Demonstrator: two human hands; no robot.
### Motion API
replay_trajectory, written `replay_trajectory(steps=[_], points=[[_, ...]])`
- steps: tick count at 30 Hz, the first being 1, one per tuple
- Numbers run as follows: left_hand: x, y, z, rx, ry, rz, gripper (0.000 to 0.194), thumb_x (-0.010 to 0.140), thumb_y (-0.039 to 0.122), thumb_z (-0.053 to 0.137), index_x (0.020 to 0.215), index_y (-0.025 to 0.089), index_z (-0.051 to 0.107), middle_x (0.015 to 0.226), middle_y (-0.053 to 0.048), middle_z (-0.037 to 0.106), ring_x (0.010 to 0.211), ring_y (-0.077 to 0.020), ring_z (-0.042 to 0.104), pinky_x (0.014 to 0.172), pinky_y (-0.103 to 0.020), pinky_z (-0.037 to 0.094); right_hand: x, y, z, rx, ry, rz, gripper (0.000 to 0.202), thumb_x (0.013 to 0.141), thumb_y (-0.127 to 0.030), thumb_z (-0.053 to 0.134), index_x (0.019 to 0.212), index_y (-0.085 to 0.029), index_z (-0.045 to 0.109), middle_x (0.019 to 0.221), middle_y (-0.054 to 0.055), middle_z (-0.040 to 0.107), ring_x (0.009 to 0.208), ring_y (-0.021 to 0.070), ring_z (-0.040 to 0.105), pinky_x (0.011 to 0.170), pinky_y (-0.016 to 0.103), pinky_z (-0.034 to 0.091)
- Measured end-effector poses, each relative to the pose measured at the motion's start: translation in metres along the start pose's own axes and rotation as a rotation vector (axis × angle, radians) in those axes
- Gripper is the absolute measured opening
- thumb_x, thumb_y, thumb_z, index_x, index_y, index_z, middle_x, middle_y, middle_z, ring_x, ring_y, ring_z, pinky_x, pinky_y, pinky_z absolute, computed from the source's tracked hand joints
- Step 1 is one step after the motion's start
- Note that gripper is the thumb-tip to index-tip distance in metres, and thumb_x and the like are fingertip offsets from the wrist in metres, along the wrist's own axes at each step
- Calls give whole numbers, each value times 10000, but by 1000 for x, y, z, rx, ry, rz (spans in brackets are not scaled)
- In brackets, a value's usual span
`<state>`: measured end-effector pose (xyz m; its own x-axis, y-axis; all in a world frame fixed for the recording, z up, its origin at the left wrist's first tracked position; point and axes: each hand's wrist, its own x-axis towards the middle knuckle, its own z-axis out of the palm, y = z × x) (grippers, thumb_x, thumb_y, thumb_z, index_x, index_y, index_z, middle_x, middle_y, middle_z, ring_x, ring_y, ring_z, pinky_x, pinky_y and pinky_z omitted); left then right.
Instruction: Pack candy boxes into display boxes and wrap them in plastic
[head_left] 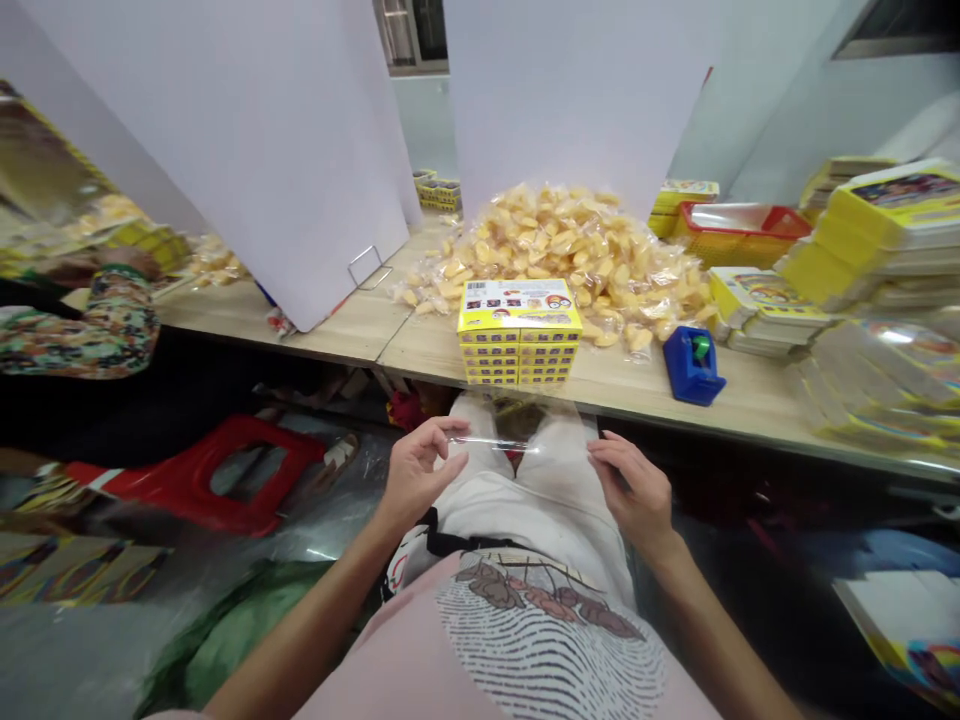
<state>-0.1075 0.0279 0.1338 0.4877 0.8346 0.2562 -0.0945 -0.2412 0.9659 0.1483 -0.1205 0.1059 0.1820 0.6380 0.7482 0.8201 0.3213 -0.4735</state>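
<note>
Over my lap, just in front of the table edge, a shiny strip of clear film (499, 444) stretches between my two hands. My left hand (424, 465) has one end at its fingertips, thumb and fingers bent toward each other. At the other end, my right hand (636, 487) touches the film with its fingertips, fingers curled. Beyond the hands, a neat block of small yellow boxes (519, 310) stands at the table's front edge, printed tops up. To its right sits a blue tape dispenser (691, 368) with a green core.
Behind the boxes lies a big pile of yellow pieces in clear bags (570, 240). White panels (562, 90) stand behind. Stacked yellow packages (877, 230) and a red-rimmed basket (739, 235) occupy the right. At left are a co-worker's sleeve (112, 325) and a red stool (225, 475).
</note>
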Motion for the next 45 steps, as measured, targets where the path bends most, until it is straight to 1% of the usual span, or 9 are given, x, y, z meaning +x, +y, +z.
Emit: replay_trajectory(steps=[6, 10, 14, 18, 24, 30, 36, 41, 45], points=[[5, -3, 3, -15, 6, 35, 279, 786, 169, 649, 975, 193, 446, 1029, -101, 684, 974, -185, 666, 903, -359, 523, 12, 8, -14, -106, -26, -68, 202, 837, -83, 649, 992, -208, 680, 918, 38, 738, 931, 224, 711, 915, 424, 585], [13, 6, -2, 164, -46, 88, 91, 868, 241, 590, 850, 165, 542, 999, -109, 699, 948, -171, 672, 870, -297, 527, 25, 11, -19, -230, 4, -90, 171, 846, -138, 676, 991, -228, 694, 890, 23, 748, 892, 222, 726, 841, 340, 602], [23, 18, -9, 292, -45, 146, 155, 895, 252, 542, 772, 165, 581, 944, -89, 712, 857, -154, 681, 763, -239, 529, 43, 8, -21, -306, 66, -104, 193, 850, -194, 692, 1041, -224, 686, 860, 24, 752, 766, 204, 734, 777, 304, 604], [44, 27, -21, 485, -83, 363, 173, 917, 184, 504, 764, 174, 581, 904, -73, 695, 819, -134, 661, 724, -216, 492, 68, 10, -23, -278, -5, -146, 87, 873, -185, 659, 948, -223, 679, 879, 28, 742, 855, 210, 726, 796, 305, 590], [98, 43, -33, 644, -159, 607, 155, 930, 123, 459, 792, 183, 494, 872, -57, 642, 811, -145, 604, 718, -254, 451, 129, 23, -22, -187, -91, -126, 46, 903, -178, 593, 886, -216, 612, 1087, 69, 696, 961, 215, 693, 922, 385, 537], [172, 53, -39, 614, -225, 480, 160, 933, 159, 436, 776, 180, 453, 1083, -110, 652, 1038, -194, 609, 841, -304, 441, 201, 59, -14, -124, -310, 25, 125, 934, -300, 536, 830, -232, 554, 1063, 53, 715, 1011, 241, 675, 876, 386, 520], [246, 31, -46, 645, -385, 364, 179, 912, 217, 459, 742, 168, 490, 924, -69, 682, 859, -177, 631, 753, -284, 429, 247, 112, 12, 10, -560, 234, 223, 943, -373, 504, 778, -223, 501, 1156, 65, 690, 1045, 241, 652, 877, 378, 487], [265, 8, -50, 653, -492, 277, 187, 925, 238, 458, 752, 174, 481, 934, -56, 687, 836, -160, 615, 712, -264, 417, 245, 132, 28, 71, -639, 227, 213, 970, -348, 445, 795, -227, 457, 1109, 85, 695, 972, 219, 654, 794, 339, 497], [263, -6, -48, 743, -433, 327, 167, 909, 183, 459, 743, 175, 475, 917, -45, 691, 808, -156, 601, 753, -288, 409, 234, 143, 35, -20, -573, 120, 150, 961, -294, 454, 831, -230, 492, 1027, 77, 689, 907, 217, 653, 755, 339, 488]])
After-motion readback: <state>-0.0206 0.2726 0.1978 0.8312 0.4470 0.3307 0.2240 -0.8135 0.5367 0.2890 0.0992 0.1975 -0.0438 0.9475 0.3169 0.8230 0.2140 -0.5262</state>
